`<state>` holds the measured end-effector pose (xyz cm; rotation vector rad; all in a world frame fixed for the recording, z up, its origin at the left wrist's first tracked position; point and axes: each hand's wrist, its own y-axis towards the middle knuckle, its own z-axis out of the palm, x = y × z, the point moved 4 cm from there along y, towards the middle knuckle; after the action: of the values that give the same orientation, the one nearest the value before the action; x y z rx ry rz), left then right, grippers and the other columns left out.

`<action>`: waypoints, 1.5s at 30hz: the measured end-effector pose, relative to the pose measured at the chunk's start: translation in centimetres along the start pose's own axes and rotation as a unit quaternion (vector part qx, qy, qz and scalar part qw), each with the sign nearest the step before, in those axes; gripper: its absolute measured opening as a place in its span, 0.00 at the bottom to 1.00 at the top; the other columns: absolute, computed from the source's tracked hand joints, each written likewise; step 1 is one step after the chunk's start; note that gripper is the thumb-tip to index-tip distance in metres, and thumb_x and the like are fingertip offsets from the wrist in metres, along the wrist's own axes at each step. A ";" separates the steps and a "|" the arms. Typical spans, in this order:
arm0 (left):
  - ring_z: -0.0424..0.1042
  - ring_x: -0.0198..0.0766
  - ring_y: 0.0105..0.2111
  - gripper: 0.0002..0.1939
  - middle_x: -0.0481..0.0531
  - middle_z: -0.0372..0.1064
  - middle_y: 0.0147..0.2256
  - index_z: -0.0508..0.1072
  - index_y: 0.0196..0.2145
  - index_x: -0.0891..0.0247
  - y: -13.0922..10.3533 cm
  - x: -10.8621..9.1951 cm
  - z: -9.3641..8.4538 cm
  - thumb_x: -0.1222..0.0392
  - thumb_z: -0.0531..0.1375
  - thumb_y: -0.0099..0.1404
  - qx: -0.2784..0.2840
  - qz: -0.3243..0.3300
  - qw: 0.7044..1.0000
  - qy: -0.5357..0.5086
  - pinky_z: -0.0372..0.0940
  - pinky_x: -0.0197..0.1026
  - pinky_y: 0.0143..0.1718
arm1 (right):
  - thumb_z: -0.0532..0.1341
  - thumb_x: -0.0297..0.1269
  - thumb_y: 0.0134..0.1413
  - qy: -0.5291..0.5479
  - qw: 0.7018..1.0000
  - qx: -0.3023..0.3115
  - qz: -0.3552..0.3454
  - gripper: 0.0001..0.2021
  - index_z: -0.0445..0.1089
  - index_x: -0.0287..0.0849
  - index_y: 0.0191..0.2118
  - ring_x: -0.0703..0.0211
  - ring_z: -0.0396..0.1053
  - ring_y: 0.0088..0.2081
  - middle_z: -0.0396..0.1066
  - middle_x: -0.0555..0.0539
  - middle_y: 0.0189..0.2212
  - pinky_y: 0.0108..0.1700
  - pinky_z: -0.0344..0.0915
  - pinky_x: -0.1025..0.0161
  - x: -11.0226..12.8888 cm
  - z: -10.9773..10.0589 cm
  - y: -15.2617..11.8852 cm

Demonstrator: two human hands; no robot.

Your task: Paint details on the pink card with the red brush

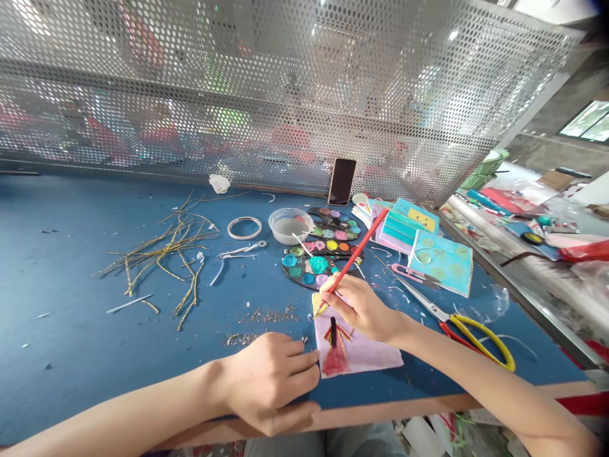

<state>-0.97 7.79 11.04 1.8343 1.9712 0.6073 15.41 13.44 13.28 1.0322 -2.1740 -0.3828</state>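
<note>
A red paintbrush is pinched in my right hand, its tip on the yellow patch at the upper left corner of a small painted card. The card is mostly pale purple and shows a figure with dark hair and a red dress. My left hand rests at the card's left edge, fingers bent and slightly apart, with nothing visible in it. Just beyond the card lie black palettes with teal, pink, yellow and orange paints. A clear bowl of cloudy water stands behind them.
Scissors with yellow and red handles lie on the right. Painted cards are piled behind them. Gold wires, a tape roll and scraps lie left on the blue table. A phone leans against the perforated metal screen.
</note>
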 end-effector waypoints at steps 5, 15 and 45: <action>0.63 0.35 0.20 0.12 0.56 0.74 0.29 0.70 0.35 0.65 0.0 0.0 -0.1 0.53 0.54 0.63 -0.002 0.003 1.000 -0.002 0.54 0.40 0.18 | 0.51 0.32 0.67 -0.014 1.000 -0.023 -0.015 0.07 0.64 0.43 0.36 0.63 0.67 0.33 0.71 0.49 0.30 0.38 0.66 0.65 0.0 -0.6 0.1; 0.63 0.36 0.20 0.13 0.55 0.74 0.28 0.71 0.35 0.67 -0.1 -0.1 0.1 0.54 0.54 0.63 -0.003 0.006 1.000 -0.006 0.53 0.43 0.17 | 0.51 0.34 0.67 -0.027 0.999 -0.005 -0.021 0.08 0.65 0.42 0.38 0.62 0.68 0.34 0.72 0.48 0.31 0.38 0.67 0.63 0.1 0.0 -0.2; 0.62 0.37 0.19 0.13 0.57 0.75 0.31 0.72 0.35 0.67 0.0 0.0 0.1 0.54 0.54 0.63 0.019 0.004 1.000 -0.002 0.53 0.43 0.16 | 0.51 0.31 0.66 0.008 0.999 -0.040 0.010 0.07 0.63 0.43 0.36 0.66 0.63 0.34 0.67 0.50 0.31 0.38 0.62 0.66 -1.8 -1.9 -0.2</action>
<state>-0.91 7.78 10.98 1.8662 1.9870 0.5723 17.62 14.72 13.69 0.9670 -2.1355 -0.4473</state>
